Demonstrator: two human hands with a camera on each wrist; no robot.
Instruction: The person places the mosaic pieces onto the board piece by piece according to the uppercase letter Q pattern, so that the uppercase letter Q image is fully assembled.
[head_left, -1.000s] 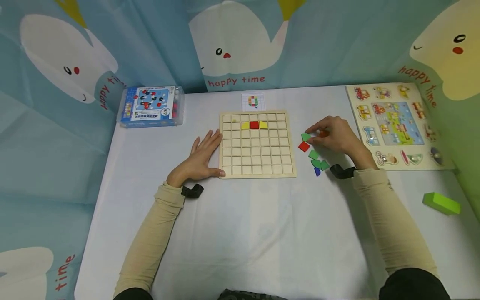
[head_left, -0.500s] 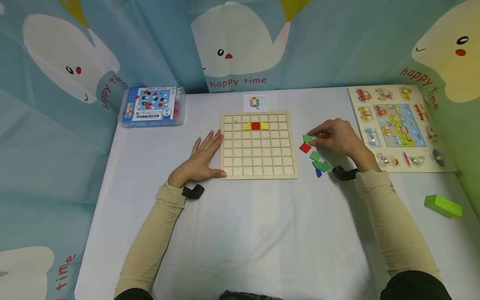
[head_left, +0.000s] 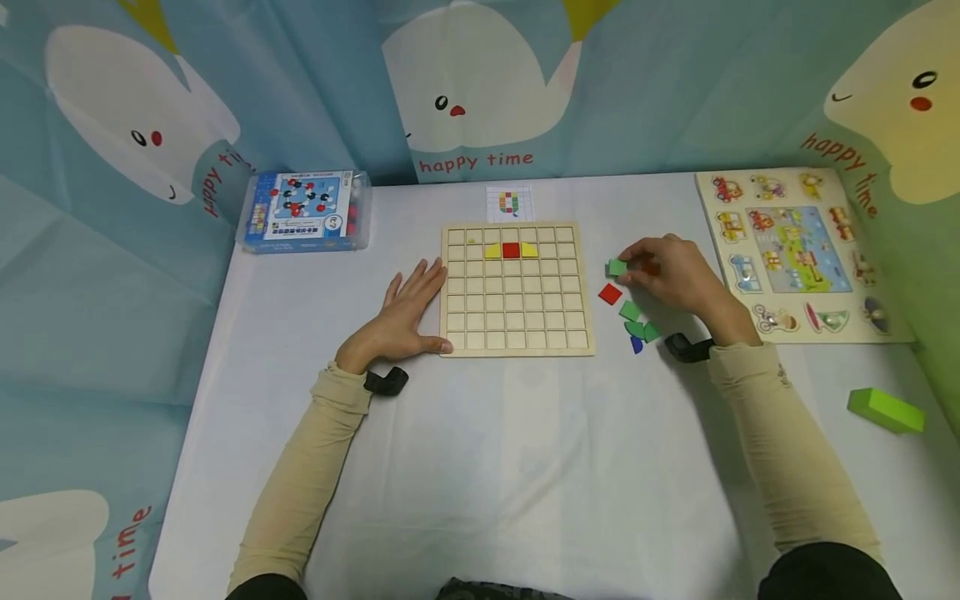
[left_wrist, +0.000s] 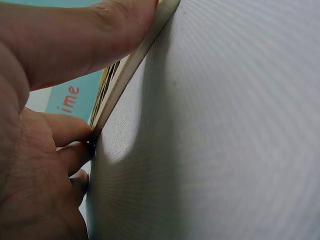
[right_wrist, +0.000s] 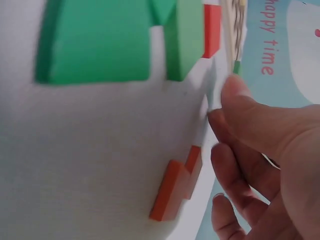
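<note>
A wooden grid board lies mid-table, with a red square tile between two yellow tiles near its top. My left hand rests against the board's left edge, fingers spread, thumb at the lower left corner. To the right of the board, my right hand pinches a green tile between thumb and fingertips; only a bit of it shows past the thumb in the right wrist view. Below lie a red tile, several green tiles and a blue one.
A small pattern card lies behind the board. A clear plastic box stands back left, a picture puzzle back right. A lime green block sits at far right. Orange pieces lie beneath my right hand.
The green tile at my right fingertips has tilted and shifted slightly away from the red tile, with the right hand moving a little upward. My left hand has stayed on the board.
</note>
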